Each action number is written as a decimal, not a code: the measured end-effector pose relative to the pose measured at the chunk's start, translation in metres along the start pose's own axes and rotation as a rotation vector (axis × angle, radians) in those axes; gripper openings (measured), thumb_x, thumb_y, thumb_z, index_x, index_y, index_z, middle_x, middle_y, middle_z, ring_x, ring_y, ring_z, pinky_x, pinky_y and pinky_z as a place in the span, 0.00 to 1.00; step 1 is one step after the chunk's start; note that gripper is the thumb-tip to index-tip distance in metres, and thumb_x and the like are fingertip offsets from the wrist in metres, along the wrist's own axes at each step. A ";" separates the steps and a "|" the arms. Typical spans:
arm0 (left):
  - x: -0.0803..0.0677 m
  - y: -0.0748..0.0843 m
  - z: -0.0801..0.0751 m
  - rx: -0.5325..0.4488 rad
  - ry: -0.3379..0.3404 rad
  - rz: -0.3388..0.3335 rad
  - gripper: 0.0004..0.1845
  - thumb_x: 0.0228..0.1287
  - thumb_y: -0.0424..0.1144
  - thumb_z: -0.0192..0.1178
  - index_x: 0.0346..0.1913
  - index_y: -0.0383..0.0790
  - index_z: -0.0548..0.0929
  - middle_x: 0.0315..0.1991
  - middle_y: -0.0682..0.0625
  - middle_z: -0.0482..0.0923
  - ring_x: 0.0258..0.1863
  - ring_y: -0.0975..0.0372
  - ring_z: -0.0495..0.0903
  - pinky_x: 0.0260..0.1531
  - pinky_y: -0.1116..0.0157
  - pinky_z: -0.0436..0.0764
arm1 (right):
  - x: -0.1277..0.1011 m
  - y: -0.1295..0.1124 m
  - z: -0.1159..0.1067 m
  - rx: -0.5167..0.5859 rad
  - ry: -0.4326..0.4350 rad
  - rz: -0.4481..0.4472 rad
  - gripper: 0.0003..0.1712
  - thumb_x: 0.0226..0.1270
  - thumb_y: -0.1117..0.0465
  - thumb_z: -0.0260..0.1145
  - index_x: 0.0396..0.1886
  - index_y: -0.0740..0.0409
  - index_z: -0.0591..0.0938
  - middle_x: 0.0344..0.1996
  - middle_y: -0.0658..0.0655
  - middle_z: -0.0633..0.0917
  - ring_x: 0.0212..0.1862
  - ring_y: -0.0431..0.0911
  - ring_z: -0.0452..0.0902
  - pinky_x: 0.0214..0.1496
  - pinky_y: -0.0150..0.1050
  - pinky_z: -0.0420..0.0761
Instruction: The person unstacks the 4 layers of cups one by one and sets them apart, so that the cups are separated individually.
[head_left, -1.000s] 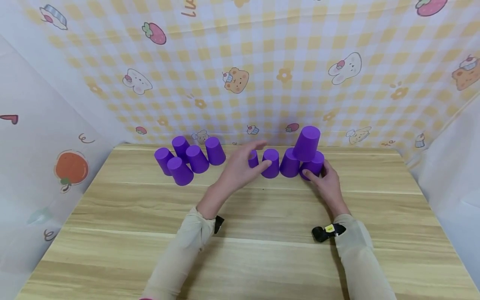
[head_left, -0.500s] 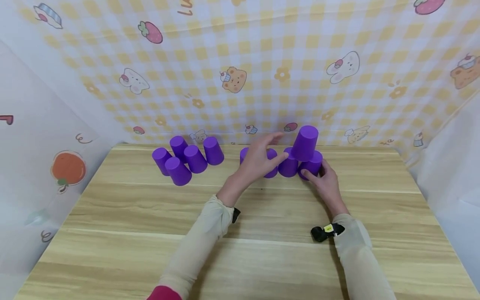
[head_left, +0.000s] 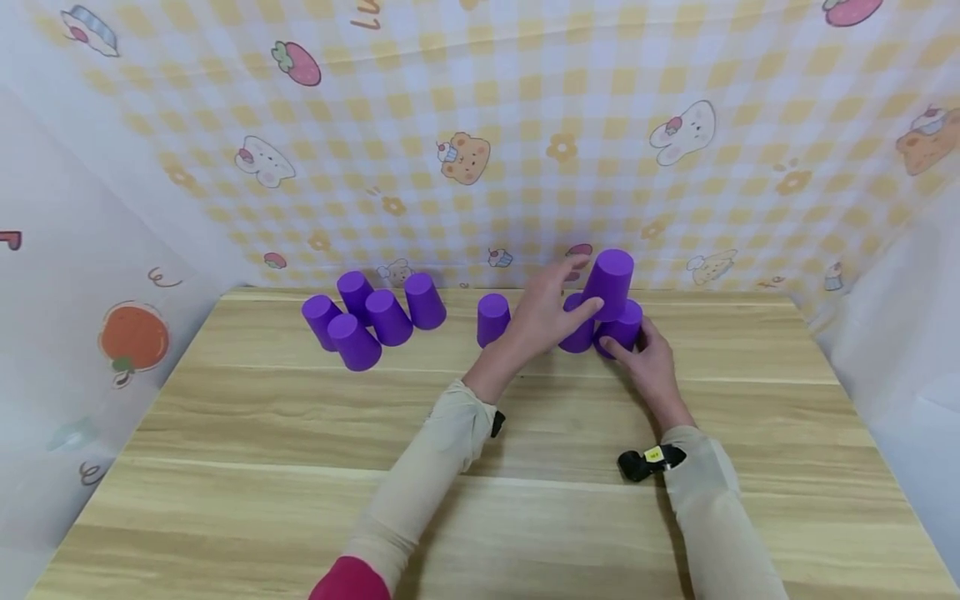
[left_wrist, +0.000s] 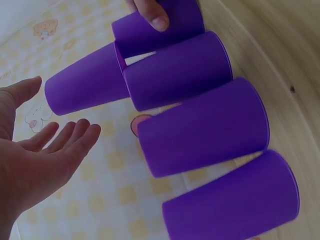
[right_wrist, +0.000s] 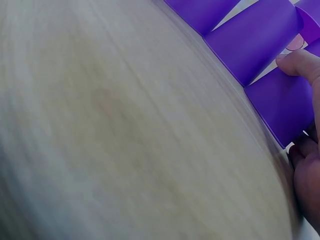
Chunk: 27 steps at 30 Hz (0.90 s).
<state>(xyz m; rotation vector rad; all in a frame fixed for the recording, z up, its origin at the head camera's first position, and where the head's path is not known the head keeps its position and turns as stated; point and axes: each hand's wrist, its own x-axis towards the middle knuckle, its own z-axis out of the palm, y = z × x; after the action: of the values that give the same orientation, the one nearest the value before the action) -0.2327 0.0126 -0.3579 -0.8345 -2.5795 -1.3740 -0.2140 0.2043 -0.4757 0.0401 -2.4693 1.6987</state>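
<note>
Here, the left hand (head_left: 543, 312) holds nothing: its fingers reach forward, gently bent, and the thumb stands well away from them, so that the upper cup (left_wrist: 85, 80) lies between thumb and fingers in the left wrist view. There, a gap shows between the palm and that cup, while the thumb tip is just beside its narrow end. The left sleeve (head_left: 427, 471) slants up and to the right over the wooden table (head_left: 225, 450).

The right hand (head_left: 654, 367) grips the end cup (head_left: 630, 315), the thumb pressed on its near side and the fingers bent around its outer side. The right sleeve (head_left: 712, 508) rises from the lower edge, leaning slightly left, with a black strap (head_left: 667, 460) at the wrist.

The purple cups in front of the person form a row of 4, all mouth down: the leftmost cup (head_left: 493, 318), the 2nd cup (left_wrist: 205, 127), hidden behind the left hand in the head view, the 3rd cup (left_wrist: 180, 70) and the end cup. The upper cup rests mouth down across the tops of these last 2. Well apart to the left, 5 other cups (head_left: 390, 318) stand clustered.
</note>
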 end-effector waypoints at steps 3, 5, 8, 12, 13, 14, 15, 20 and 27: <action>0.003 0.001 0.002 -0.065 0.018 -0.030 0.32 0.61 0.39 0.62 0.66 0.37 0.64 0.63 0.46 0.66 0.58 0.58 0.70 0.52 0.70 0.73 | 0.001 -0.001 0.000 0.002 0.000 -0.001 0.37 0.59 0.53 0.69 0.64 0.62 0.66 0.58 0.64 0.73 0.61 0.55 0.66 0.63 0.49 0.65; 0.006 0.002 0.002 -0.079 0.035 -0.026 0.32 0.61 0.39 0.62 0.66 0.37 0.63 0.63 0.46 0.67 0.59 0.58 0.69 0.51 0.69 0.74 | 0.001 -0.002 0.000 0.007 0.001 -0.003 0.37 0.59 0.54 0.68 0.65 0.62 0.66 0.58 0.64 0.72 0.61 0.55 0.66 0.64 0.50 0.65; 0.010 0.000 0.003 -0.068 0.043 -0.019 0.32 0.61 0.40 0.62 0.66 0.37 0.64 0.62 0.45 0.68 0.59 0.56 0.69 0.54 0.68 0.72 | 0.001 -0.002 0.000 0.013 0.002 -0.006 0.37 0.59 0.55 0.69 0.65 0.62 0.66 0.59 0.65 0.72 0.61 0.55 0.66 0.64 0.49 0.64; 0.015 -0.002 0.005 -0.019 0.021 -0.033 0.34 0.61 0.43 0.62 0.67 0.37 0.62 0.62 0.43 0.67 0.60 0.56 0.67 0.57 0.69 0.69 | 0.002 0.001 0.001 0.018 0.011 0.000 0.37 0.58 0.55 0.69 0.64 0.63 0.66 0.58 0.65 0.73 0.61 0.55 0.67 0.64 0.49 0.65; 0.016 -0.001 0.006 -0.005 0.013 -0.043 0.34 0.61 0.44 0.62 0.67 0.37 0.62 0.62 0.44 0.67 0.60 0.56 0.67 0.57 0.69 0.69 | 0.002 0.001 0.001 0.016 0.011 0.004 0.37 0.58 0.55 0.69 0.64 0.63 0.66 0.58 0.65 0.73 0.60 0.55 0.67 0.64 0.48 0.65; 0.017 -0.001 0.006 0.009 0.007 -0.053 0.35 0.61 0.44 0.63 0.67 0.38 0.62 0.63 0.44 0.67 0.60 0.57 0.67 0.56 0.69 0.69 | 0.002 0.000 0.001 0.018 0.010 0.010 0.37 0.58 0.56 0.69 0.65 0.63 0.66 0.58 0.65 0.73 0.60 0.55 0.67 0.64 0.48 0.65; 0.017 -0.001 0.006 0.024 -0.001 -0.065 0.35 0.60 0.45 0.63 0.68 0.38 0.62 0.63 0.44 0.67 0.60 0.57 0.67 0.56 0.69 0.69 | 0.001 -0.001 0.001 0.018 0.009 0.016 0.37 0.58 0.56 0.69 0.64 0.63 0.66 0.58 0.65 0.73 0.60 0.55 0.67 0.64 0.48 0.65; 0.021 0.000 0.009 0.073 -0.032 -0.096 0.37 0.59 0.47 0.63 0.67 0.37 0.62 0.62 0.45 0.68 0.59 0.57 0.68 0.55 0.67 0.71 | -0.004 -0.020 0.000 0.032 0.005 0.020 0.35 0.59 0.62 0.68 0.63 0.68 0.66 0.57 0.70 0.72 0.59 0.60 0.67 0.63 0.50 0.65; 0.027 0.000 0.015 0.034 -0.056 -0.087 0.37 0.59 0.48 0.63 0.67 0.37 0.62 0.61 0.47 0.68 0.59 0.58 0.68 0.55 0.69 0.70 | -0.002 -0.012 -0.001 0.037 0.008 0.023 0.36 0.58 0.60 0.69 0.64 0.66 0.67 0.57 0.67 0.73 0.59 0.57 0.68 0.63 0.49 0.66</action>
<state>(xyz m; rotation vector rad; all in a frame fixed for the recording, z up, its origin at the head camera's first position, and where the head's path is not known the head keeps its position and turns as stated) -0.2534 0.0356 -0.3575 -0.7747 -2.7037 -1.3439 -0.2111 0.2006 -0.4649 0.0084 -2.4416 1.7503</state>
